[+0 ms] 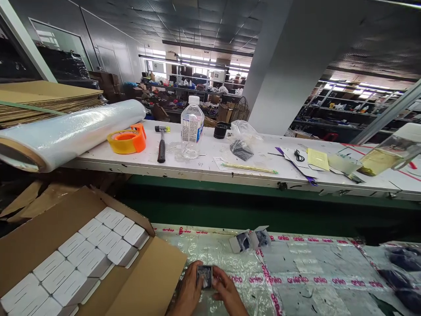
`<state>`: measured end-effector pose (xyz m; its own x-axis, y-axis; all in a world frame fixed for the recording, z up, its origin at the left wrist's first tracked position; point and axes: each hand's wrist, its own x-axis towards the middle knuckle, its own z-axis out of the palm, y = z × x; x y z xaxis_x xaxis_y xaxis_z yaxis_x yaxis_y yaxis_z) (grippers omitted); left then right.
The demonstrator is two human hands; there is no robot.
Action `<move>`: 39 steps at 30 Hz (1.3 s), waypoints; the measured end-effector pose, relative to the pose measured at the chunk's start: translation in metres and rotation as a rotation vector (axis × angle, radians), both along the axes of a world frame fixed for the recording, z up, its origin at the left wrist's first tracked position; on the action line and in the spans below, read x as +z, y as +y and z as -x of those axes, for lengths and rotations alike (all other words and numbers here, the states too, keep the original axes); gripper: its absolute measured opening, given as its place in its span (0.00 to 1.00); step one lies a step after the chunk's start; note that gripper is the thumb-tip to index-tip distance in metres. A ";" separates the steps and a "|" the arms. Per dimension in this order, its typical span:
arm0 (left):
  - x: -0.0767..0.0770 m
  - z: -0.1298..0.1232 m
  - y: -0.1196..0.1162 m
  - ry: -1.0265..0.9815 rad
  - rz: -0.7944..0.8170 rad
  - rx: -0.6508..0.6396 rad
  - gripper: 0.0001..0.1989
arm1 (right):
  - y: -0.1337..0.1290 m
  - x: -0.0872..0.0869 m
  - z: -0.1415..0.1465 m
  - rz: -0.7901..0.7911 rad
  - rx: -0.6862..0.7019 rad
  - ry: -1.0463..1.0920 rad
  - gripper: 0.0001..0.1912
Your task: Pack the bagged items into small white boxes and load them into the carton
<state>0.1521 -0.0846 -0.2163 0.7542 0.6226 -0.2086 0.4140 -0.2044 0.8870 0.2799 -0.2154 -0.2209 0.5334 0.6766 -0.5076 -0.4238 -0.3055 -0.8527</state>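
Observation:
Low in the head view, a small square box (209,287) with a dark, plastic-wrapped item (204,273) inside sits between my hands. My left hand (190,287) is closed around its left side, the thumb reaching over the opening. Curled fingers of my right hand (226,286) hold the right side. Just beyond are two small white boxes (240,244) with open flaps and dark wrapped contents. To the left, a cardboard carton (148,278) holds rows of closed small white boxes (98,237).
A shelf (210,164) behind carries a plastic-film roll (82,129), tape dispenser (128,139), hammer (161,145), bottle (192,127) and liquid-filled jug (383,156). Dark bagged items (403,276) lie at far right on the plastic-covered table (296,259).

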 end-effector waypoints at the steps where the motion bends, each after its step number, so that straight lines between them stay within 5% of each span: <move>1: 0.002 -0.002 -0.001 -0.006 -0.011 0.006 0.27 | 0.004 0.001 0.003 -0.022 -0.022 -0.014 0.42; 6: 0.009 0.000 0.003 0.000 0.082 -0.010 0.29 | 0.020 0.001 0.011 -0.129 -0.105 -0.047 0.35; 9: 0.007 0.007 0.011 -0.016 0.401 -0.038 0.41 | 0.024 0.000 0.007 -0.096 -0.055 0.010 0.28; 13: -0.001 0.015 0.019 -0.206 0.785 0.006 0.39 | 0.027 -0.005 0.002 -0.099 -0.044 0.020 0.25; 20: 0.004 0.001 0.012 -0.157 0.489 0.183 0.30 | 0.032 0.002 0.002 -0.147 -0.020 -0.166 0.18; 23: 0.009 -0.008 0.008 -0.162 0.436 0.219 0.17 | 0.028 0.005 0.005 -0.169 0.008 -0.394 0.12; 26: 0.011 -0.007 0.005 -0.134 0.406 0.235 0.14 | 0.014 -0.003 0.005 -0.134 0.123 -0.666 0.17; 33: 0.005 0.020 0.001 -0.050 0.368 -0.011 0.21 | -0.019 -0.051 0.009 0.030 0.317 -0.861 0.33; 39: -0.004 0.018 -0.009 0.028 0.009 -0.168 0.42 | -0.016 -0.060 0.024 0.121 0.257 -0.977 0.47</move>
<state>0.1340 -0.0937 -0.2202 0.8416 0.4858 -0.2361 0.3992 -0.2649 0.8778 0.2564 -0.2318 -0.2806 0.5968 0.8024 -0.0002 0.5327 -0.3965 -0.7477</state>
